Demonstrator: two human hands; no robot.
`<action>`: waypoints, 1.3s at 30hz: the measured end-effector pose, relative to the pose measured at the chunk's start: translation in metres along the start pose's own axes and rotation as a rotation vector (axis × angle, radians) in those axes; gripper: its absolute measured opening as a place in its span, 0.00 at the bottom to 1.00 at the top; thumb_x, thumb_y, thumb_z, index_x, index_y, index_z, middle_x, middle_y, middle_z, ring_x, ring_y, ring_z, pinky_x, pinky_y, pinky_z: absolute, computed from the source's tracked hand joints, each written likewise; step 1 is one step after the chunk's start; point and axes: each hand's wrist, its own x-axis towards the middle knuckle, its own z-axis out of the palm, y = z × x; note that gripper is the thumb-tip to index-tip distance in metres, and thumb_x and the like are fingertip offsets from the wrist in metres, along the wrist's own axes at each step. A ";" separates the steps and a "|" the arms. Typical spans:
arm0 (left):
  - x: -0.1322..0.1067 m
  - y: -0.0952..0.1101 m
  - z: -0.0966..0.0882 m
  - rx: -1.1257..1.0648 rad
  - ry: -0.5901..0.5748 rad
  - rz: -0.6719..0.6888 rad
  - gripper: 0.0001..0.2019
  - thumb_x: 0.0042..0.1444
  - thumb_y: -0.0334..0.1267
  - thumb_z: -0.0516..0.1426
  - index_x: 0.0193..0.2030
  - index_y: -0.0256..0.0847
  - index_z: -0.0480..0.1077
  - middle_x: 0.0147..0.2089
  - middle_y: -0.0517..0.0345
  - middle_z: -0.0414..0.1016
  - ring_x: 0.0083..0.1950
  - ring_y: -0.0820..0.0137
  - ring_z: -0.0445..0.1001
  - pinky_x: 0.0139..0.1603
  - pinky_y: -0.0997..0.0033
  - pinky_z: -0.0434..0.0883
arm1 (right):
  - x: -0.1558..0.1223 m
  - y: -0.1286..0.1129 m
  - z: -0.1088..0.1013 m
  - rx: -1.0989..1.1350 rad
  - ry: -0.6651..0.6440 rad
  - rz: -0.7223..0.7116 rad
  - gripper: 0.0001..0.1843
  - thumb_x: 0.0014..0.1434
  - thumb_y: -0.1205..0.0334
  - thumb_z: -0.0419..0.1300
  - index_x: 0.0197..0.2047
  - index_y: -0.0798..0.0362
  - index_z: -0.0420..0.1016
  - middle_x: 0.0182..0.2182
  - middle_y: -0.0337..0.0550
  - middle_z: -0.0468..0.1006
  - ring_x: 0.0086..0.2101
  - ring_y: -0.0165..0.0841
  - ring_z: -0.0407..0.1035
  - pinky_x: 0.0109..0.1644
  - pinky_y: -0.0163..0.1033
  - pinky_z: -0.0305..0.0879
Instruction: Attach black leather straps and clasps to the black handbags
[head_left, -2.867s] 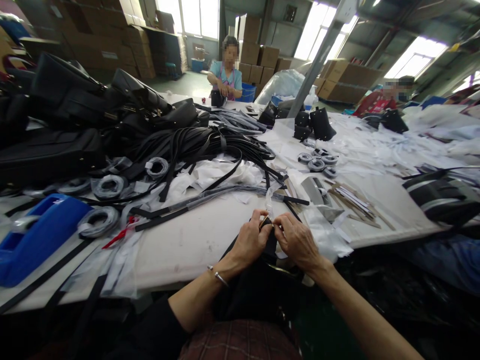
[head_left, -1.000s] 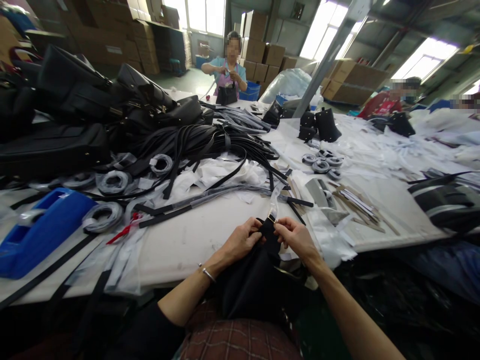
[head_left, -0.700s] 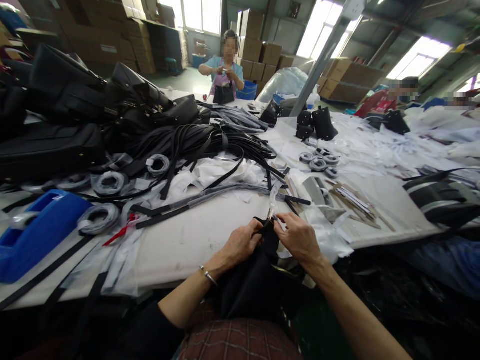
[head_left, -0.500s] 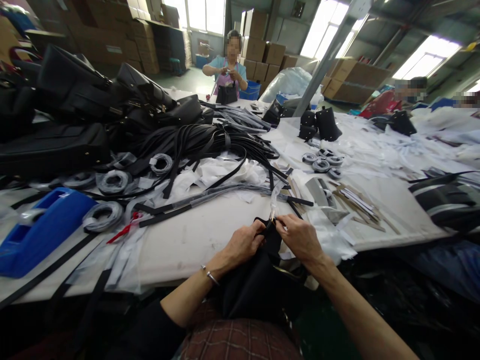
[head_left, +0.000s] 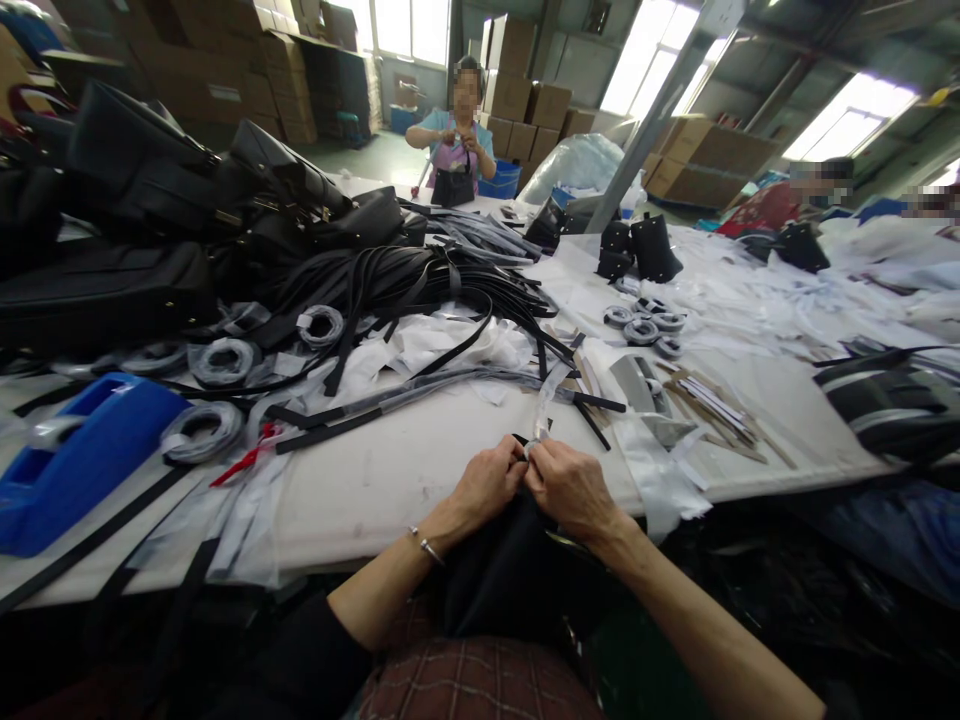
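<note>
A black bag (head_left: 499,570) rests in my lap against the table's front edge, its upper part gathered between my hands. My left hand (head_left: 486,487) is closed, pinching the bag's top edge. Close against it, my right hand (head_left: 568,487) pinches the lower end of a plastic-wrapped strap (head_left: 549,395) that rises from the fingertips onto the table. The fingers cover the spot where strap and bag meet. Just right of the strap lies the end of a black strip (head_left: 592,425).
Black straps (head_left: 420,285) and black bags (head_left: 142,190) are heaped at left. Nearer are plastic-wrapped coils (head_left: 202,432), red-handled scissors (head_left: 244,462) and a blue tape dispenser (head_left: 82,465). A metal post (head_left: 649,120) slants upward. Across the table, a person (head_left: 457,150) handles a black bag.
My right hand has moved left, up against my left hand. A gold-coloured fitting that showed between the fingertips is now covered.
</note>
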 end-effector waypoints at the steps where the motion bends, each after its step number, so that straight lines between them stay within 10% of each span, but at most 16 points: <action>1: 0.000 -0.002 -0.001 -0.062 0.008 -0.008 0.06 0.60 0.33 0.51 0.44 0.42 0.66 0.37 0.55 0.78 0.39 0.64 0.77 0.42 0.67 0.69 | -0.003 -0.004 0.002 0.016 -0.012 -0.008 0.07 0.58 0.70 0.54 0.28 0.52 0.69 0.26 0.43 0.73 0.27 0.33 0.67 0.31 0.39 0.52; 12: 0.017 -0.012 -0.021 -0.537 -0.129 -0.102 0.18 0.58 0.52 0.55 0.38 0.35 0.69 0.30 0.61 0.70 0.32 0.72 0.67 0.34 0.72 0.65 | 0.005 -0.046 -0.005 0.320 0.008 -0.057 0.07 0.56 0.72 0.54 0.30 0.53 0.69 0.29 0.43 0.74 0.31 0.35 0.69 0.36 0.37 0.62; 16: 0.012 -0.004 -0.025 -0.592 -0.253 -0.107 0.21 0.57 0.55 0.56 0.34 0.36 0.68 0.28 0.64 0.66 0.28 0.75 0.61 0.30 0.75 0.59 | 0.011 -0.011 -0.028 0.565 -0.011 -0.016 0.08 0.61 0.69 0.53 0.39 0.50 0.72 0.34 0.41 0.76 0.35 0.33 0.71 0.41 0.36 0.66; 21: 0.004 0.004 -0.018 -0.531 -0.217 -0.086 0.25 0.62 0.59 0.49 0.36 0.35 0.68 0.23 0.64 0.65 0.24 0.75 0.61 0.29 0.73 0.58 | 0.024 0.049 -0.013 0.354 -0.038 -0.017 0.32 0.51 0.73 0.57 0.61 0.51 0.66 0.61 0.51 0.67 0.59 0.44 0.62 0.61 0.51 0.59; 25: 0.001 0.013 -0.024 -0.640 -0.241 -0.043 0.26 0.60 0.61 0.51 0.33 0.36 0.68 0.19 0.66 0.60 0.22 0.75 0.60 0.28 0.74 0.57 | 0.038 0.078 0.021 0.320 -0.078 -0.006 0.18 0.50 0.73 0.57 0.44 0.50 0.78 0.48 0.47 0.79 0.52 0.41 0.69 0.59 0.47 0.61; 34: -0.006 -0.016 -0.115 -1.032 -0.028 -0.090 0.24 0.57 0.57 0.58 0.24 0.38 0.64 0.11 0.72 0.44 0.18 0.76 0.58 0.31 0.74 0.66 | 0.018 0.159 -0.002 0.350 0.004 0.439 0.11 0.56 0.59 0.56 0.37 0.52 0.78 0.31 0.49 0.79 0.35 0.42 0.72 0.41 0.42 0.63; 39: 0.023 -0.057 -0.172 -0.494 0.084 -0.284 0.25 0.61 0.60 0.49 0.24 0.41 0.62 0.12 0.72 0.41 0.18 0.74 0.56 0.32 0.68 0.70 | -0.029 0.131 0.019 0.639 -0.242 0.561 0.19 0.59 0.46 0.55 0.34 0.53 0.77 0.19 0.39 0.73 0.22 0.33 0.65 0.27 0.37 0.59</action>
